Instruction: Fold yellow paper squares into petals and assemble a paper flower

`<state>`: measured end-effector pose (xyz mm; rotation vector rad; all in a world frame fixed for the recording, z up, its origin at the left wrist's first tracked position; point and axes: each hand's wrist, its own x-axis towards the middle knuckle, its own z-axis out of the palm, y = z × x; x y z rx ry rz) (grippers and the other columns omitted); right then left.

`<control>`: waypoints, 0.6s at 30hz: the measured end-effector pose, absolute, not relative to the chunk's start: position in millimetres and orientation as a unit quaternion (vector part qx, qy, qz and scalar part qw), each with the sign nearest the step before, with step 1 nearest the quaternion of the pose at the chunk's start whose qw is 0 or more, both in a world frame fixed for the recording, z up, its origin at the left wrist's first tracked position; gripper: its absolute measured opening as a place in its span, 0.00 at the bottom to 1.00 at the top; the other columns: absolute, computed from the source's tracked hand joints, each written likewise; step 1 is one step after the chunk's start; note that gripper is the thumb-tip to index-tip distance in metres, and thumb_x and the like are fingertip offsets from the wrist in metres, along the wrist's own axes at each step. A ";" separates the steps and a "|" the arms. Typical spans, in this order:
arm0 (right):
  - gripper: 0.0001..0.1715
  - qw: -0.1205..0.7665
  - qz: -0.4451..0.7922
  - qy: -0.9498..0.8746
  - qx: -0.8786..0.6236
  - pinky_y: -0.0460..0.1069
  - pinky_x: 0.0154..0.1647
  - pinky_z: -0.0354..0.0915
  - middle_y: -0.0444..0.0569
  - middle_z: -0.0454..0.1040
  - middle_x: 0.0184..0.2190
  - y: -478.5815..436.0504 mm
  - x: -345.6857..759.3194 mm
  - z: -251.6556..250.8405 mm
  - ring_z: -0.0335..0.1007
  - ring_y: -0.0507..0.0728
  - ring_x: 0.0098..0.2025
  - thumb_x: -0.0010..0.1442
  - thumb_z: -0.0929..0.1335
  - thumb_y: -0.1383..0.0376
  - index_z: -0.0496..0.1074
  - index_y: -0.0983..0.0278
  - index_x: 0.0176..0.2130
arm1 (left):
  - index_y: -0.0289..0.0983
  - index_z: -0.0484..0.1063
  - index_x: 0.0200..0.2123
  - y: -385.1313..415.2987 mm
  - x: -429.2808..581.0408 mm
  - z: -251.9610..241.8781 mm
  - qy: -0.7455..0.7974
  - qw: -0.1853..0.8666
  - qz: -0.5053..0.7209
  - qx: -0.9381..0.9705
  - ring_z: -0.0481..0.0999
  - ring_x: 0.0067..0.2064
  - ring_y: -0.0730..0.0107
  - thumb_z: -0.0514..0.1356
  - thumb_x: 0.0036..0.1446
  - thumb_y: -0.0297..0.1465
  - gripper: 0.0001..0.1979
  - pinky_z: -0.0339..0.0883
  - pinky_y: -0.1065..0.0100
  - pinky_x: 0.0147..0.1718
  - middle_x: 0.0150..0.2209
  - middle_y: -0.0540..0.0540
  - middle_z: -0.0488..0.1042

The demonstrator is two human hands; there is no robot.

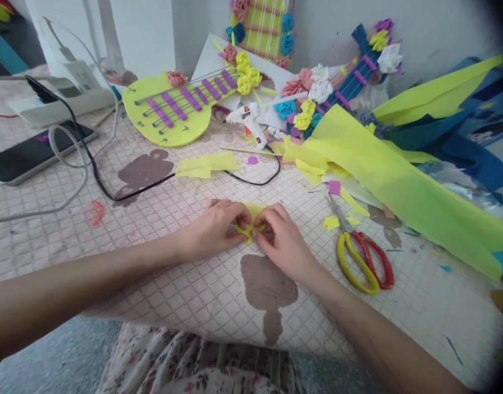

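Between my two hands is a small piece of yellow crepe paper [251,210], gathered and pinched at its near edge. My left hand [218,227] grips its left side with thumb and fingertips. My right hand [283,236] pinches the right side, the fingertips of both hands almost touching. Part of the paper is hidden behind the fingers. Flat yellow paper strips [208,164] lie just beyond my hands. To the right of my right hand rest scissors [360,254] with one yellow and one red handle, blades pointing away.
A white glue gun [251,123] with a black cord lies ahead, beside a yellow guitar-shaped craft [173,112]. Large yellow paper sheets [382,175] spread at right. A phone [38,150], cables and a power strip [66,101] sit at left on the quilted cloth [173,295].
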<state>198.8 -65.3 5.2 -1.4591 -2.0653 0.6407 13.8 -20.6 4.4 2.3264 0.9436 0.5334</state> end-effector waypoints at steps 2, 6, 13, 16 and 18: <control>0.07 0.266 0.235 -0.763 -0.541 0.52 0.36 0.65 0.48 0.63 0.36 -65.2 198.4 4.1 0.65 0.55 0.38 0.55 0.64 0.73 0.62 0.61 0.33 | 0.37 0.66 0.35 -20.9 14.2 4.7 0.354 0.287 0.203 0.867 0.72 0.39 0.65 0.59 0.49 0.27 0.08 0.59 0.58 0.44 0.34 0.48 0.72; 0.07 0.272 0.229 -0.763 -0.540 0.52 0.38 0.65 0.48 0.63 0.35 -64.7 197.9 2.5 0.64 0.55 0.37 0.55 0.64 0.73 0.62 0.61 0.31 | 0.37 0.65 0.36 -21.2 14.6 4.7 0.347 0.287 0.211 0.867 0.72 0.38 0.66 0.59 0.49 0.26 0.09 0.59 0.59 0.43 0.33 0.49 0.72; 0.07 0.273 0.228 -0.758 -0.546 0.52 0.37 0.65 0.48 0.63 0.35 -65.5 196.9 2.8 0.64 0.55 0.37 0.55 0.64 0.73 0.62 0.61 0.30 | 0.37 0.65 0.36 -20.4 13.5 2.9 0.342 0.281 0.209 0.872 0.72 0.38 0.66 0.59 0.50 0.26 0.08 0.59 0.59 0.43 0.33 0.49 0.72; 0.07 0.273 0.228 -0.758 -0.547 0.52 0.37 0.65 0.48 0.63 0.35 -66.2 196.4 2.7 0.64 0.55 0.37 0.55 0.64 0.74 0.62 0.61 0.30 | 0.36 0.65 0.36 -20.7 13.5 2.6 0.343 0.279 0.206 0.873 0.72 0.38 0.66 0.59 0.50 0.26 0.09 0.59 0.59 0.44 0.33 0.49 0.72; 0.08 0.273 0.227 -0.757 -0.549 0.52 0.36 0.65 0.48 0.62 0.35 -66.4 195.8 2.8 0.64 0.55 0.37 0.55 0.63 0.74 0.62 0.61 0.30 | 0.36 0.65 0.36 -20.7 13.5 2.4 0.342 0.277 0.206 0.874 0.72 0.38 0.66 0.59 0.50 0.26 0.09 0.59 0.59 0.44 0.33 0.49 0.72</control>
